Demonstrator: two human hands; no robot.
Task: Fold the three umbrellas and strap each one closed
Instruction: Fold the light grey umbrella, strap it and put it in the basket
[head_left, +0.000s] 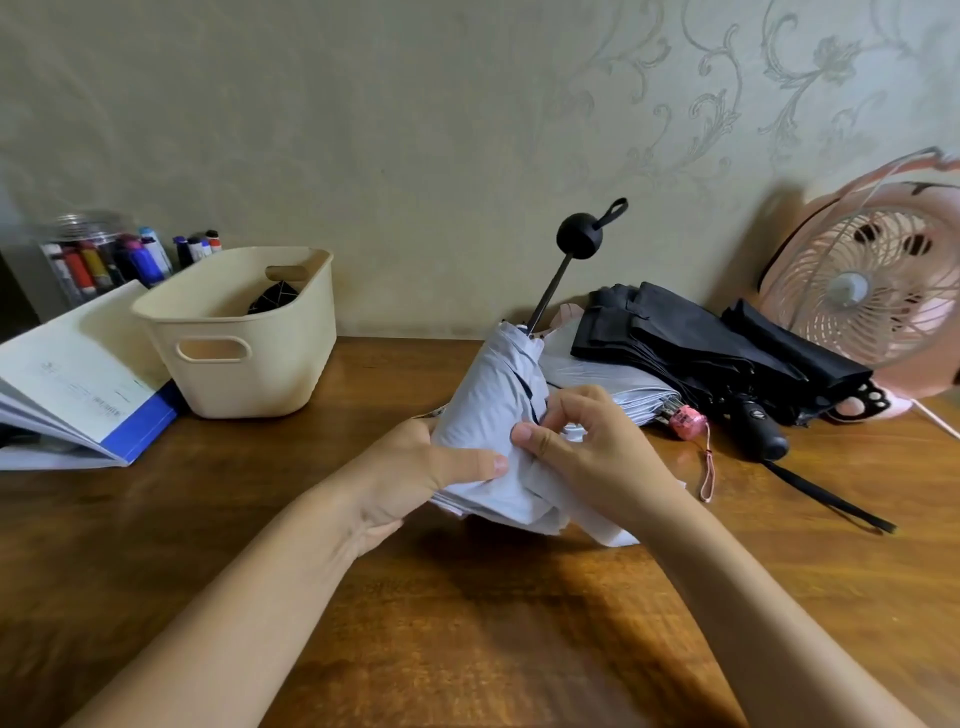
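Fingers of the left hand are curled round the bunched canopy of the pale grey umbrella, the thumb lying across the front of the cloth. Just beside them, the fingers of the right hand are bent inward and pinch a fold of the same cloth, the thumb tip close to the left thumb. The umbrella stands tilted between the two hands over the table, and its loose fabric ends hang out below the palms. Away from the fingers, its dark shaft rises up and to the right, ending in a black ball handle with a small loop.

Just beyond the right hand, a second grey umbrella lies on the table, its pink handle and cord pointing toward the person. Touching it on the far side lies a black umbrella, loosely gathered, its black handle and strap trailing on the wood. Farther right stands a pink fan. Well off to the left of the left hand sit a cream basket, an open book and a jar of markers near the patterned wall.
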